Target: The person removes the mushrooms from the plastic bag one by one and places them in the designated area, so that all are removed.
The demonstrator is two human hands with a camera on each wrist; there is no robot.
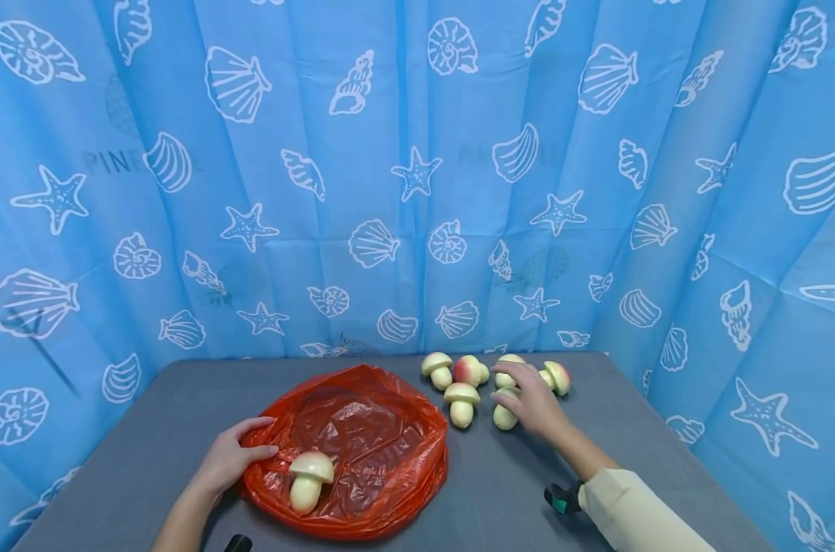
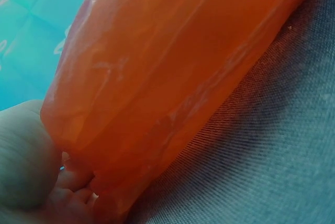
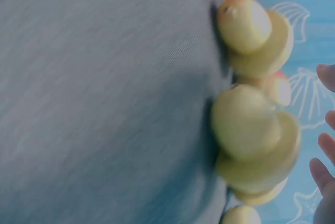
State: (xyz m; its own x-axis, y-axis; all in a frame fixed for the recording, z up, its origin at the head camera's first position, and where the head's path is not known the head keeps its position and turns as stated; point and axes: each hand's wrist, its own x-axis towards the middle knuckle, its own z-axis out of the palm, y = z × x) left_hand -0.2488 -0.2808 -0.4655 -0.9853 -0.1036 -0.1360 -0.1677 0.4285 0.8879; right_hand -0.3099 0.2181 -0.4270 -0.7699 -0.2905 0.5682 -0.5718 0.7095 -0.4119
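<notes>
A red plastic bag point(image 1: 417, 491) lies spread with its mouth up on the table, and a toy mushroom point(image 1: 305, 491) with a pale cap sits inside near its front left. My left hand point(image 1: 227, 460) holds the bag's left rim, fingers over the edge; the left wrist view shows the bag's side point(image 2: 141, 88) between thumb and fingers. At the back right my right hand point(image 1: 537, 402) is above a toy mushroom point(image 1: 504, 410), partly covering it. In the right wrist view its fingers point(image 3: 325, 148) are spread and apart from the mushroom point(image 3: 246, 124).
Around the right hand lie several more toy mushrooms, among them an upright one point(image 1: 461, 405), a red-capped one on its side point(image 1: 468, 371) and another point(image 1: 558, 377) to the right. Behind the grey table point(image 1: 500, 491) hangs a blue shell-print curtain point(image 1: 417, 230).
</notes>
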